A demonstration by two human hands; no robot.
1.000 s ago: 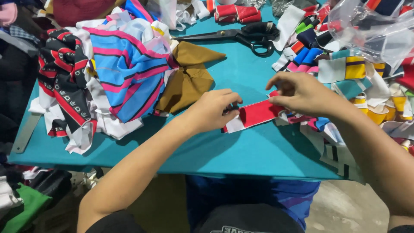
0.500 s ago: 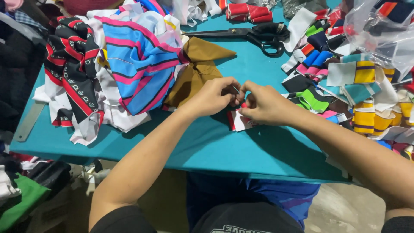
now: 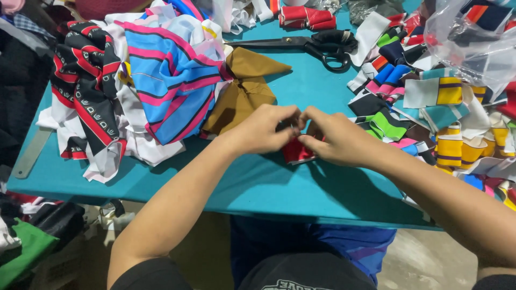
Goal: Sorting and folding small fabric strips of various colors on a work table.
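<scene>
teal table (image 3: pixel 301 188) | black scissors (image 3: pixel 317 43) | brown cloth (image 3: pixel 244 88) | striped fabric heap (image 3: pixel 166 80) | coloured scraps (image 3: pixel 446 118)

Two hands (image 3: pixel 263 129); one pair of scissors (image 3: pixel 317 43); one brown cloth (image 3: pixel 244 88).

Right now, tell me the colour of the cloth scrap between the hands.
Red cloth scrap, seen in the head view.

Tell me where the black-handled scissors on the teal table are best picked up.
Grip the scissors by the black handle loops at their right end, coming from above. They lie flat and closed, blades pointing left toward the fabric pile; the loops sit on bare table, though fabric strips lie close beside them.
</scene>
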